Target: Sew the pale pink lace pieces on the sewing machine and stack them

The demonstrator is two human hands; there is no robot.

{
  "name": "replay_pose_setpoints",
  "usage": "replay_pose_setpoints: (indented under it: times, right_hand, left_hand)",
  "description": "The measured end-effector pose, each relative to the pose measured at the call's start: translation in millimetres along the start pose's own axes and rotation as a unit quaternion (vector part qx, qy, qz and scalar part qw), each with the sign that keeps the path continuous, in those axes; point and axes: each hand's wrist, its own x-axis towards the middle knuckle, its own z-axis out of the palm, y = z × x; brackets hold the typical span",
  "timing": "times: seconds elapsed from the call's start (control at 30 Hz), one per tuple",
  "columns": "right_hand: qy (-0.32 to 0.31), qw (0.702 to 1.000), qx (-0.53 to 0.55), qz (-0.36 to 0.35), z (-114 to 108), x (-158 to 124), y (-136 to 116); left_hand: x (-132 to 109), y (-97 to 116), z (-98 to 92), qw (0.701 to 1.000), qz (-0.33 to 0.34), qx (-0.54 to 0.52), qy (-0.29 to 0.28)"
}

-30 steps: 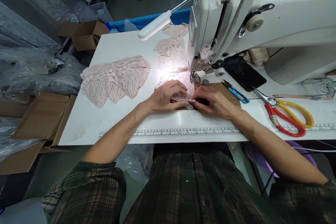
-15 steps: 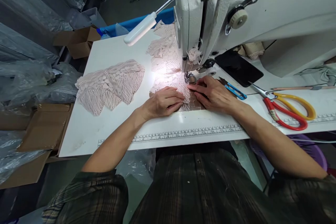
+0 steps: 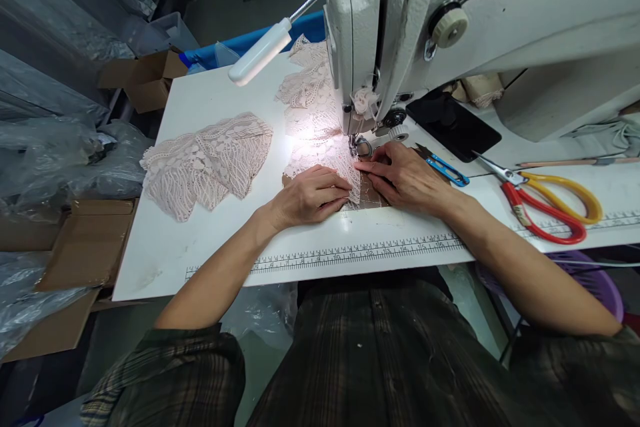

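Under the sewing machine's needle and presser foot (image 3: 354, 145) lies a pale pink lace piece (image 3: 320, 152), lit by a lamp. My left hand (image 3: 315, 195) rests flat on its near part, fingers stretched side by side toward the right. Just right of the foot, my right hand (image 3: 400, 177) has its index finger and thumb at the lace's right edge, its other fingers curled. Beneath the lace, a brown plate (image 3: 371, 195) shows between the hands. More gathered lace (image 3: 307, 73) trails behind the needle. Apart on the left lies another lace piece (image 3: 210, 160).
Right of the machine's needle are blue thread snips (image 3: 447, 169), a black phone (image 3: 453, 125) and red-and-yellow scissors (image 3: 545, 203). A white lamp (image 3: 260, 57) leans over the table from the left. A printed ruler (image 3: 350, 255) runs along the front edge. Cardboard boxes (image 3: 145, 80) stand left.
The whole view has shifted slightly, with the machine a little further left and up. Both hands keep nearly the same place on the lace.
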Motion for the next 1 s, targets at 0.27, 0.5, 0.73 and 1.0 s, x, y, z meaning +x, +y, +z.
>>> replay_pose_setpoints:
  times: [0.27, 0.5, 0.73, 1.0]
  right_hand:
    - [-0.016, 1.0, 0.008, -0.006, -6, -2, -4]
    - [-0.024, 1.0, 0.003, -0.004, -10, -1, -7]
    - [-0.014, 1.0, 0.015, -0.014, -7, -2, -5]
    - [-0.017, 1.0, 0.008, -0.014, -10, -1, -7]
  left_hand:
    - [2, 5, -7.1, 0.997, 0.046, 0.052, -0.019]
    - [5, 13, -13.7, 0.992, 0.053, 0.102, -0.049]
    - [23, 6, -21.5, 0.994, 0.037, -0.013, -0.104]
    - [19, 4, -20.9, 0.996, 0.033, -0.024, -0.085]
